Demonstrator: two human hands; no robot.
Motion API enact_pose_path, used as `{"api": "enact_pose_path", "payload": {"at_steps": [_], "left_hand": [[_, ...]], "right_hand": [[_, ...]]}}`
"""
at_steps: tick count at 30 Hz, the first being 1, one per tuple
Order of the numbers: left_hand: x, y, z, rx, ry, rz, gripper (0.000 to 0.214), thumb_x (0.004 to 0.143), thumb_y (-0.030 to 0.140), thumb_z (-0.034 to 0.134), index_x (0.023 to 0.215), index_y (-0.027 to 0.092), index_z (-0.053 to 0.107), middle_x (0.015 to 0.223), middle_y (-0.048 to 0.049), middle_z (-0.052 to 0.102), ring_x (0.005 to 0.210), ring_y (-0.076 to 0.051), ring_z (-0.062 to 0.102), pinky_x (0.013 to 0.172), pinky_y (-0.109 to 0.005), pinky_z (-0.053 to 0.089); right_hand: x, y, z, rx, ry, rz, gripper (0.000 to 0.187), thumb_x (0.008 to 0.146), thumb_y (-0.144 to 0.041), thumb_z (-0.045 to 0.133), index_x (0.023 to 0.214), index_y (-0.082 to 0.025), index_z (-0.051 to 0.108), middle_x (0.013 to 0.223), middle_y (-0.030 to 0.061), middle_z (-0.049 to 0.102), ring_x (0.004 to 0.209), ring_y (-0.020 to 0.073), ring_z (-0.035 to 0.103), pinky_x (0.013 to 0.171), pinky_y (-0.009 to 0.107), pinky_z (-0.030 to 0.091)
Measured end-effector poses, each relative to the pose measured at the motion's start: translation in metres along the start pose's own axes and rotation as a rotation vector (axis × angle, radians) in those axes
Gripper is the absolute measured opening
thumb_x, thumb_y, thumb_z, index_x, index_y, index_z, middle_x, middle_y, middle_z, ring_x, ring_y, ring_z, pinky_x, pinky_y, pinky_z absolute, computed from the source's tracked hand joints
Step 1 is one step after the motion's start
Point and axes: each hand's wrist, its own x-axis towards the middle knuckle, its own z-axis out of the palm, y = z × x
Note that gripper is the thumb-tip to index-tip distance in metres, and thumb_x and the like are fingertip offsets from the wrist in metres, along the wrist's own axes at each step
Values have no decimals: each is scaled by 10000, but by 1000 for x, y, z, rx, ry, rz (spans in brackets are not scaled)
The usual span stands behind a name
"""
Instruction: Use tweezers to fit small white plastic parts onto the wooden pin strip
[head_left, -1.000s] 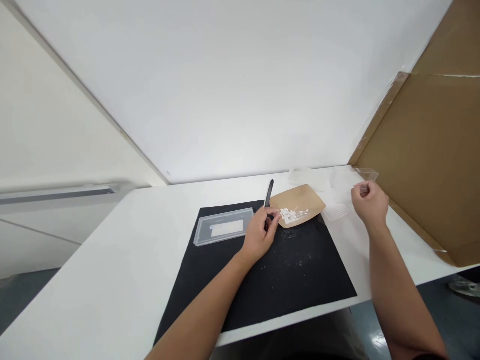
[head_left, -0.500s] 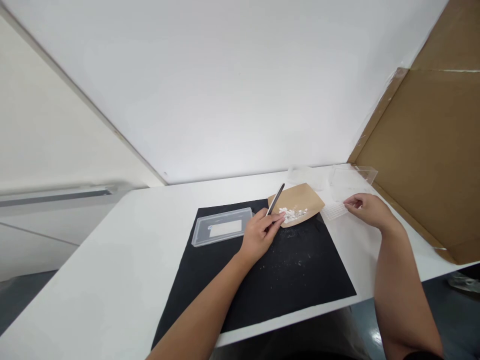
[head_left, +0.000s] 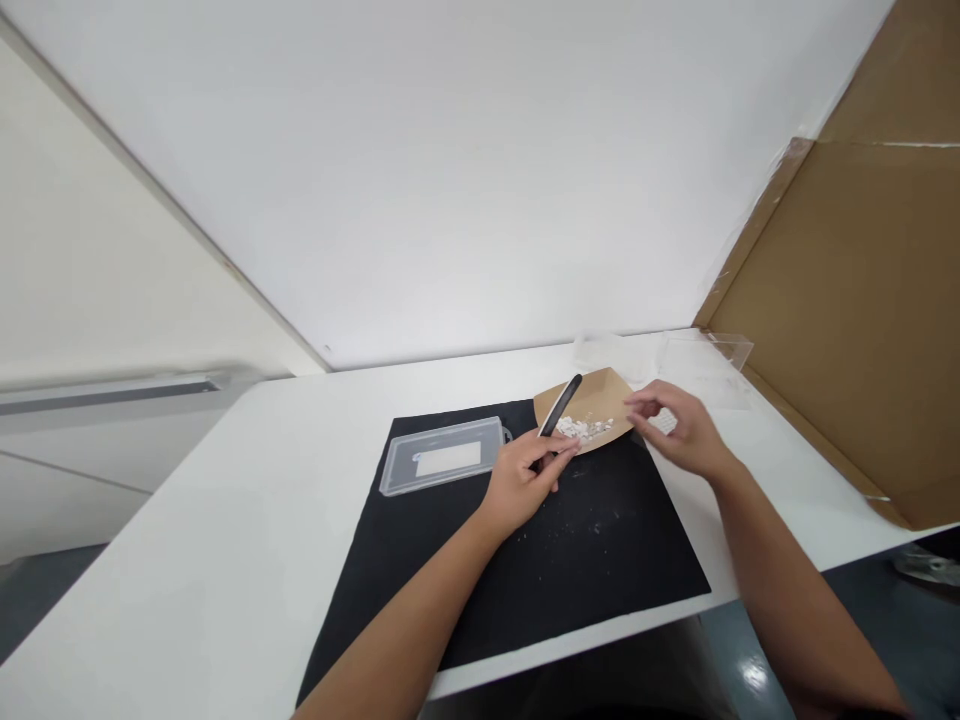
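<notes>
My left hand [head_left: 525, 475] is closed on black tweezers [head_left: 561, 406] that slant up and to the right over the black mat [head_left: 525, 560]. Their tip is hidden by my fingers. Just right of them lies a brown paper tray [head_left: 600, 395] with several small white pieces [head_left: 583, 428] in it. My right hand [head_left: 679, 430] hovers at the tray's right edge, fingers curled and partly apart, over a small clear gridded plate [head_left: 664, 420]. I cannot make out whether those fingers grip the plate.
A clear plastic box [head_left: 442, 465] lies on the mat's far left part. Clear plastic containers [head_left: 705, 355] stand at the back right of the white table [head_left: 225, 520]. A large brown cardboard sheet [head_left: 855, 320] leans along the right side. White specks dot the mat.
My right hand has moved left from the clear containers to the gridded plate beside the paper tray. The tweezers in my left hand have tilted further to the right.
</notes>
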Motion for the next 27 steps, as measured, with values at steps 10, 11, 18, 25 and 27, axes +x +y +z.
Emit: {"api": "enact_pose_path", "payload": {"at_steps": [10,11,18,25,27], "left_hand": [[-1,-2,2,-155,-24,-113,231,958,402,731,1054,215,824,621,20,687,473,-99,602,678,-288,552],[-1,-3,2,-164,-31,-120,233,957,404,732,1056,214,824,618,22,680,480,-100,605,685,-288,550],[-1,-1,2,-226,-50,-156,238,952,411,738,1044,208,821,618,27,661,467,-87,588,644,-266,535],[0,1,1,-226,-82,-191,290,945,457,734,1019,188,812,636,17,671,434,-74,558,560,-235,499],[1,2,0,-217,-107,-200,302,956,463,716,1031,184,802,601,24,658,434,-80,556,558,-232,496]], "right_hand": [[-2,-34,45,203,-110,-122,174,996,-316,677,1158,-267,716,927,34,713,797,163,653,675,313,535],[-2,-34,45,213,-102,-116,157,997,-315,679,1138,-264,724,923,33,716,789,160,653,665,307,531],[-3,-31,50,222,-73,-126,143,973,-344,720,1082,-260,758,885,25,725,741,151,645,635,293,525],[-8,-26,58,178,-8,-160,115,975,-329,715,1054,-256,756,908,41,729,729,160,641,641,313,538],[-8,-26,59,180,-6,-169,94,983,-324,701,1022,-253,751,890,44,725,761,175,655,672,332,550]]}}
